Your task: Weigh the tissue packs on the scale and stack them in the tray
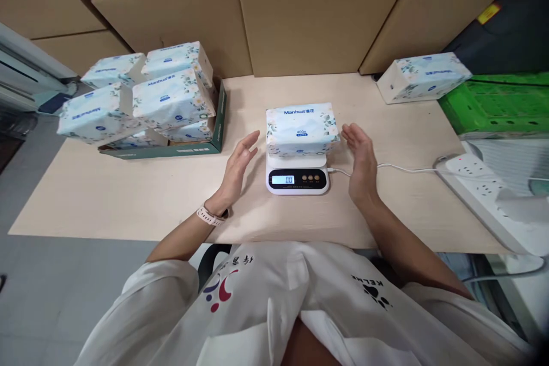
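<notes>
A pack of tissues with blue "Manhua" print lies on a small white digital scale in the middle of the table; the lit display reads 0.0. My left hand hovers open just left of the pack, fingers stretched, a pale watch on its wrist. My right hand is open just right of the pack, above the scale's white cable. Neither hand touches the pack.
A green tray at the left holds several stacked tissue packs. One more pack lies at the back right beside a green crate. A white power strip sits at the right edge. Cardboard boxes wall the back.
</notes>
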The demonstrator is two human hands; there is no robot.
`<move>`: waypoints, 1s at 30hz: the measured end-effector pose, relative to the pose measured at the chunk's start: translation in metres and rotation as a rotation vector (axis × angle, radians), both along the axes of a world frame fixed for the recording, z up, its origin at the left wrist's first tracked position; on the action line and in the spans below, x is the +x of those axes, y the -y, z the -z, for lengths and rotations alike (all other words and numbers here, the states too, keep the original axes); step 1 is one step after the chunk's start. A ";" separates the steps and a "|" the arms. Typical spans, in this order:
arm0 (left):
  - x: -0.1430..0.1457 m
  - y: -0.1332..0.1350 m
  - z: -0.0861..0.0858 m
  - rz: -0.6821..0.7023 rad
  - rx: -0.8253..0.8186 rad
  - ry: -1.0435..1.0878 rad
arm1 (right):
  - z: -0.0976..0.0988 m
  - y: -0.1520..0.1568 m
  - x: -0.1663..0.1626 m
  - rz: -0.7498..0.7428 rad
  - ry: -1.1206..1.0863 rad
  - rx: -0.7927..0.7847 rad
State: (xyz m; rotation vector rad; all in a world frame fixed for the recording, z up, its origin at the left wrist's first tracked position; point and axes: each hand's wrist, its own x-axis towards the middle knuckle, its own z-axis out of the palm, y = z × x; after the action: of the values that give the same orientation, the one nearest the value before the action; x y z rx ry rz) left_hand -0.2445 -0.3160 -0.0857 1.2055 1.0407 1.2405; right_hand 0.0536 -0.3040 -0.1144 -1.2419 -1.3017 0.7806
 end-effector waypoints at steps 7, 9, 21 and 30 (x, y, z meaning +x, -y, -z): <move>-0.012 -0.014 0.017 -0.043 -0.244 0.132 | 0.002 -0.005 0.022 0.085 0.045 -0.056; -0.014 -0.016 0.017 -0.035 -0.272 0.152 | 0.003 -0.005 0.023 0.058 0.042 -0.078; -0.023 -0.020 0.008 -0.094 -0.355 0.263 | 0.003 -0.007 0.018 0.001 0.021 -0.137; -0.026 -0.024 0.005 -0.144 -0.451 0.388 | 0.008 -0.008 0.019 -0.007 -0.079 -0.121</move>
State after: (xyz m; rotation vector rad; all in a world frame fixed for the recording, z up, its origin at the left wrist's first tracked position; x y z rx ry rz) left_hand -0.2702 -0.2918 -0.0908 0.5273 1.0514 1.2036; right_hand 0.0729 -0.2964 -0.1225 -1.2898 -1.2103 0.9158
